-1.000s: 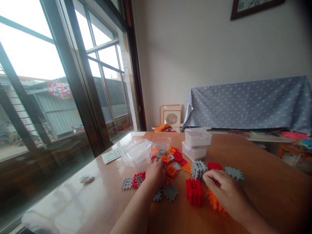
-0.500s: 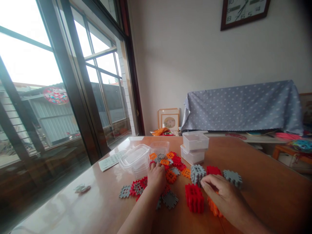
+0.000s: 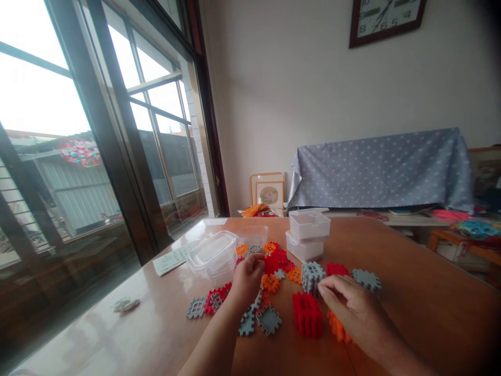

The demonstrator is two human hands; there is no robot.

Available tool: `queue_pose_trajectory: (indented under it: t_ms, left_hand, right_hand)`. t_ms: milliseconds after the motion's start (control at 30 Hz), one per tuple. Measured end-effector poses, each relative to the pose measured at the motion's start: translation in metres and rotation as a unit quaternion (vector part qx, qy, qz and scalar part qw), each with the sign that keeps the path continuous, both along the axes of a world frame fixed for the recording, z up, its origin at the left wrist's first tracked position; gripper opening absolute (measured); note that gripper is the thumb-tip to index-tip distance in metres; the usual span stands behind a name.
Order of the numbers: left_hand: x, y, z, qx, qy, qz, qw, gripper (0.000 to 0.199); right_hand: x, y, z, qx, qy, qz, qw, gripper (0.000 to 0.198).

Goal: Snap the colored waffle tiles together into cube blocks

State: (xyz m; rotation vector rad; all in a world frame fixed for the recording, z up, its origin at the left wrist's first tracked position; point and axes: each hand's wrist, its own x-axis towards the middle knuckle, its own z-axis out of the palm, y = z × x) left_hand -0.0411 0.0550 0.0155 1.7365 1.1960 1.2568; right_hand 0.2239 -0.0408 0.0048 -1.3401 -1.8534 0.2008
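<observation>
interlocking tiles (image 3: 270,271) are lying scattered mid-table on the wooden table (image 3: 410,303), in front of the clear tubs (image 3: 213,256). your left hand (image 3: 247,279) is resting on the pile, fingers curled around a tile you can't make out. your right hand (image 3: 352,308) is covering the orange cube (image 3: 335,326), fingertips pinched just beside the grey cube (image 3: 312,275) and red cube (image 3: 307,314).

Scattered red, orange, grey tiles (image 3: 274,269)
</observation>
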Motion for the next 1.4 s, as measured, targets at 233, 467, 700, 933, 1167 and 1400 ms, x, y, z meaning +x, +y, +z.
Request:
queue_pose_trajectory:
  t_ms: [233,467,700,933,1167,1400]
  left_hand:
    - [0.013,-0.025,0.015,-0.161,-0.222,-0.170,0.947,0.036]
    - [0.019,-0.036,0.021,-0.192,-0.229,-0.187,0.936,0.034]
    - [0.030,-0.047,0.022,-0.190,-0.221,-0.227,0.929,0.032]
    - [0.036,-0.055,0.021,-0.218,-0.211,-0.254,0.918,0.023]
    - [0.034,-0.051,0.018,-0.232,-0.215,-0.270,0.909,0.023]
    - [0.035,-0.053,0.018,-0.239,-0.214,-0.277,0.906,0.029]
  right_hand:
    - [-0.004,-0.005,-0.001,0.015,0.051,0.015,0.998,0.025]
    - [-0.003,-0.005,-0.002,0.007,0.096,0.032,0.995,0.030]
    - [-0.011,-0.015,0.007,0.023,0.077,0.031,0.996,0.050]
    - [-0.022,-0.027,0.019,0.010,0.047,0.082,0.996,0.062]
    - [-0.011,-0.024,0.025,-0.021,0.005,0.092,0.996,0.056]
    - [-0.012,-0.025,0.030,-0.041,-0.028,0.107,0.993,0.060]
